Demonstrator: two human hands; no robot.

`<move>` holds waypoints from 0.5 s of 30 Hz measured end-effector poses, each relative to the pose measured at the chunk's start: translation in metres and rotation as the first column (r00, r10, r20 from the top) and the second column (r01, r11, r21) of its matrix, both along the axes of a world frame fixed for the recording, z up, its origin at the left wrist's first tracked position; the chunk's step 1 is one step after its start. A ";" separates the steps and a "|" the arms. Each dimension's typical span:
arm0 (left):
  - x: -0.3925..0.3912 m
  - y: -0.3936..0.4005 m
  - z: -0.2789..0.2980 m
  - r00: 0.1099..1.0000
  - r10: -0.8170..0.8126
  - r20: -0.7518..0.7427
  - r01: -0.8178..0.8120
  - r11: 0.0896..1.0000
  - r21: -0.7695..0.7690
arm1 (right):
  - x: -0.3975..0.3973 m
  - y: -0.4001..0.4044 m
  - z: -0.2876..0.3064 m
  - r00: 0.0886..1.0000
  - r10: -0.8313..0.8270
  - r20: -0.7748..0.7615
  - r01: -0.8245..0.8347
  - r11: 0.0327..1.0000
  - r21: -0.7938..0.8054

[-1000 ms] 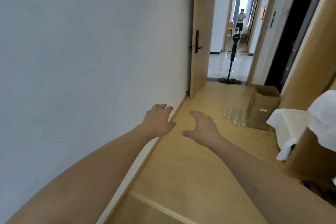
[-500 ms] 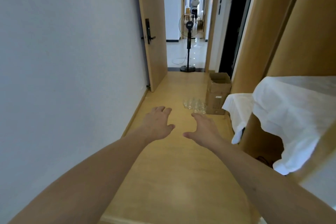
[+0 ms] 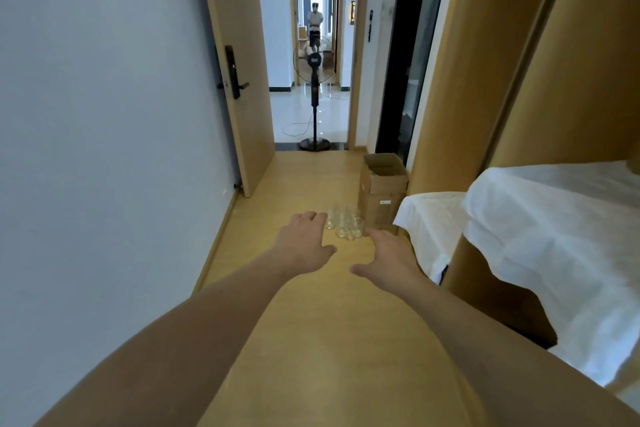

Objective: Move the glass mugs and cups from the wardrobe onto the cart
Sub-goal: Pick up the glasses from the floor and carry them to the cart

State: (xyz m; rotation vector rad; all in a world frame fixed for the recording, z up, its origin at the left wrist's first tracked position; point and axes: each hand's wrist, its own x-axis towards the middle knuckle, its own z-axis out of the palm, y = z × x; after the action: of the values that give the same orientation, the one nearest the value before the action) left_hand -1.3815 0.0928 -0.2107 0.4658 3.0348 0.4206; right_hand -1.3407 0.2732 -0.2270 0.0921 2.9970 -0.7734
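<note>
Glass cups (image 3: 344, 224) are sitting untouched on the floor just beyond the spread fingers of both empty hands, left hand (image 3: 304, 244) and right hand (image 3: 388, 258).

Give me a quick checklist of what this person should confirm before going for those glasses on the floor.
1. Both hands free: left hand and right hand hold nothing. Ok.
2. Glasses located: clustered on the floor beside the cardboard box. Ok.
3. Floor between the hands and the glasses unobstructed. Ok.
4. Within arm's reach: cannot tell.
5. Any glass cracked or tipped: too small, cannot tell.
6. Cart in sight: not ok.
</note>
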 end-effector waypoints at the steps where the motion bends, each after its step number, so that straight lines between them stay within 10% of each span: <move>1: -0.016 -0.007 -0.001 1.000 -0.006 0.008 0.006 1.000 0.015 | -0.013 -0.006 0.000 1.000 -0.012 0.001 0.012 1.000 -0.008; 15: -0.175 -0.081 -0.046 0.988 -0.016 0.152 0.005 0.998 0.068 | -0.145 -0.073 -0.030 0.984 -0.092 0.152 0.089 0.996 0.022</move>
State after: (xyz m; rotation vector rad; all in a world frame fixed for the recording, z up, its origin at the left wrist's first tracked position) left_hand -1.5563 0.0115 -0.2564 0.4315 2.8769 0.5329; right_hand -1.4854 0.2000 -0.2569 0.2770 2.8701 -0.7158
